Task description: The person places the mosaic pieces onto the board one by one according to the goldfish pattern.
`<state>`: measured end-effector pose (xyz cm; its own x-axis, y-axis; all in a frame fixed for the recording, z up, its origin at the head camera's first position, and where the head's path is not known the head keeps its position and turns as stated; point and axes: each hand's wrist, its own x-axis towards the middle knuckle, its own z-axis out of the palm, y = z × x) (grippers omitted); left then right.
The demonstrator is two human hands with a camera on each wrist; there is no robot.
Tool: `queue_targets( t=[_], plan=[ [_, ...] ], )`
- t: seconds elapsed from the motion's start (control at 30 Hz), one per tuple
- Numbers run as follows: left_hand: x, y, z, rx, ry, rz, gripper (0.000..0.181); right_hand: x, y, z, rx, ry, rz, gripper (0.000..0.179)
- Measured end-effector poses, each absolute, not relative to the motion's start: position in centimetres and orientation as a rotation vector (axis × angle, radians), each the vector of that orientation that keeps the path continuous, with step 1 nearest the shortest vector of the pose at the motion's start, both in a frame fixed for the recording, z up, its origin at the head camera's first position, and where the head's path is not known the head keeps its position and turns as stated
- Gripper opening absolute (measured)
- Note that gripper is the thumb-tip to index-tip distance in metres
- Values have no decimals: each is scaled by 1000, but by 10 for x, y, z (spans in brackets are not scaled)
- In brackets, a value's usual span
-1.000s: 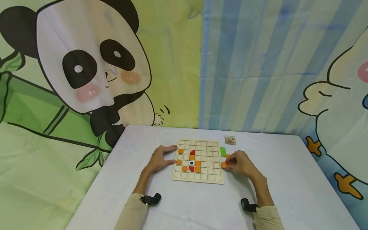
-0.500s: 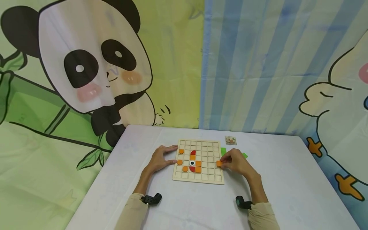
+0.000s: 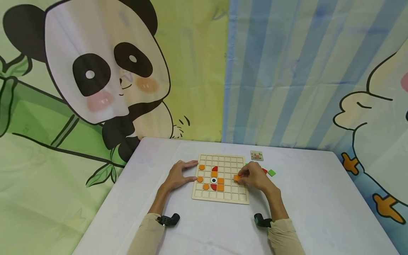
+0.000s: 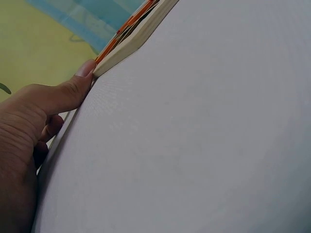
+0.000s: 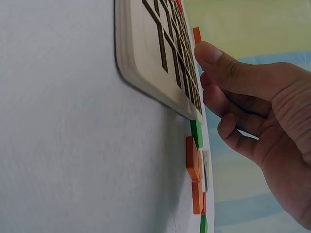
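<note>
A wooden grid board (image 3: pixel 231 196) lies on the table with orange round pieces, orange squares, red quarter-round pieces and a white piece with a black dot set in its cells. My left hand (image 3: pixel 177 175) touches the board's left edge, thumb and forefinger spread apart along it. In the left wrist view the thumb (image 4: pixel 73 91) lies against the wooden rim. Over the right part of the board, my right hand (image 3: pixel 256 176) pinches an orange square tile (image 3: pixel 236 177) between thumb and fingers. The right wrist view shows that tile (image 5: pixel 197 35) standing out past the thumb tip, above the grid.
Beyond the board's right edge lie a green tile (image 3: pixel 271 173) and a red piece (image 3: pixel 264 170), partly behind my right hand. Orange tiles (image 5: pixel 193 158) show there in the right wrist view. A small patterned card (image 3: pixel 256 155) lies farther back.
My right hand has carried the orange tile leftward from beside the board to above its right columns. My left hand has stayed at the left edge.
</note>
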<state>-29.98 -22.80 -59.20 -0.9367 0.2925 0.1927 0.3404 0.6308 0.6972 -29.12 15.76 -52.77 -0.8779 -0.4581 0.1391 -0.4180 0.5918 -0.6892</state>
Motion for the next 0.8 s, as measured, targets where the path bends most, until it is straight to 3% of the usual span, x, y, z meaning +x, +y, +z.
queue_targets(
  t=[0.8],
  plan=[
    [-299, -227, -590, -537, -2781, -1216, 71, -303, 131, -537, -801, 2737, -1211, 17]
  ],
)
